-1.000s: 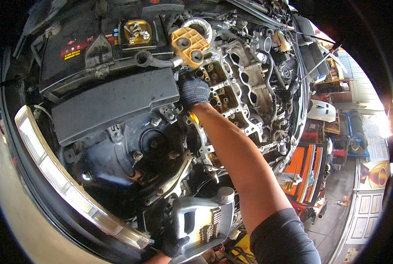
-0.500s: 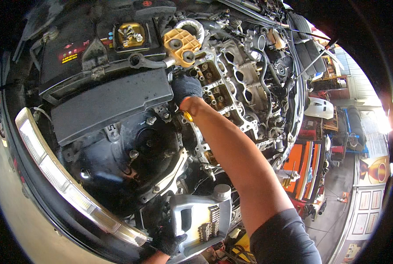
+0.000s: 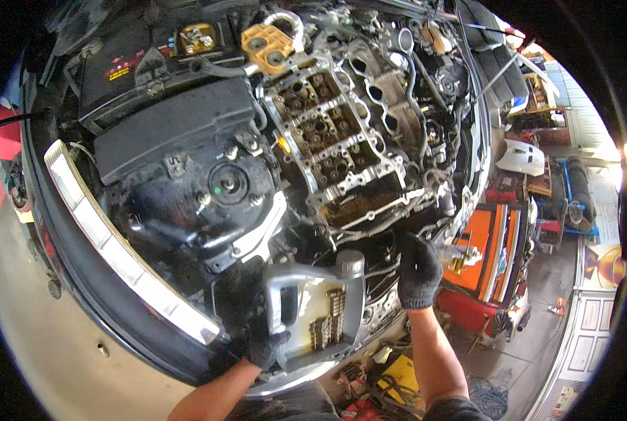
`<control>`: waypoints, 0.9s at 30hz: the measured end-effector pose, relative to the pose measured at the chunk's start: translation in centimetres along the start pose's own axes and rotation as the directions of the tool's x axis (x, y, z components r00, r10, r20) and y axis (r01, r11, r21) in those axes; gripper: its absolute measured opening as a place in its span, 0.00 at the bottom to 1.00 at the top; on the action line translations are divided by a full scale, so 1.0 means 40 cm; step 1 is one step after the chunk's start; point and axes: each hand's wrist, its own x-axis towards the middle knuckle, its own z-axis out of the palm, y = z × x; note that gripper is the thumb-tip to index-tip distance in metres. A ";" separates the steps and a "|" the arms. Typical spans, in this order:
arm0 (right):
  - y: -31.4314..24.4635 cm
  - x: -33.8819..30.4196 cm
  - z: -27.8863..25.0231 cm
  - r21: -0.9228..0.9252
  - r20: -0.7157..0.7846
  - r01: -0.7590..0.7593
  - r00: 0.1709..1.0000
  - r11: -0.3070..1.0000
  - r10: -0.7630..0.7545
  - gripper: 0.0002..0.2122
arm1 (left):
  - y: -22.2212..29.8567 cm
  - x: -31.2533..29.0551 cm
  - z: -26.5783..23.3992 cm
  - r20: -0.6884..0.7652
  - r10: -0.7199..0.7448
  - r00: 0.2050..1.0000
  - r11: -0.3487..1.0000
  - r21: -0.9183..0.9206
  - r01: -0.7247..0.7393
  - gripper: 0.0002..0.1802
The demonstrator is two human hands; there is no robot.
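Observation:
At the lower middle is a grey plastic jug [image 3: 359, 319] with its side cut away and its round cap on. Rows of small metal engine parts [image 3: 324, 333] lie inside it. My left hand [image 3: 261, 349], in a black glove, grips the jug's near left side by the handle. Beyond it the open engine's cylinder head [image 3: 320, 126] shows oily brown cavities. My right hand [image 3: 420, 272], also in a black glove, is over the engine bay's front, right of the jug. Its fingers are dark and mostly hidden, so I cannot tell whether they hold anything.
A long headlight [image 3: 127, 245] borders the bay at left. A black cover [image 3: 176, 126] and a tan bracket [image 3: 266, 48] are near the cylinder head. An orange-topped tool cart [image 3: 461, 263] stands at right. Yellow and red items [image 3: 401, 379] lie low in front.
My right hand has come back from the far left side of the cylinder head to the front of the bay. My left hand keeps its hold on the jug. The view has shifted.

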 end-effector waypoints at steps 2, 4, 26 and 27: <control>0.009 -0.112 -0.044 -0.012 0.022 -0.111 0.994 0.994 0.111 0.11 | -0.017 0.016 -0.005 0.016 -0.096 0.995 0.981 -0.165 0.098 0.41; -0.001 -0.193 -0.081 -0.026 0.078 -0.156 0.984 0.987 0.158 0.08 | -0.028 0.037 -0.004 0.051 -0.162 0.985 0.924 -0.342 0.170 0.35; -0.003 -0.251 -0.046 0.349 0.230 -0.320 0.940 0.881 0.251 0.17 | 0.175 0.088 0.050 0.060 0.091 0.994 0.814 -0.580 -0.040 0.10; -0.011 -0.247 -0.042 0.343 0.260 -0.361 0.924 0.867 0.281 0.18 | 0.175 0.085 0.048 0.036 0.055 0.998 0.835 -0.549 -0.027 0.10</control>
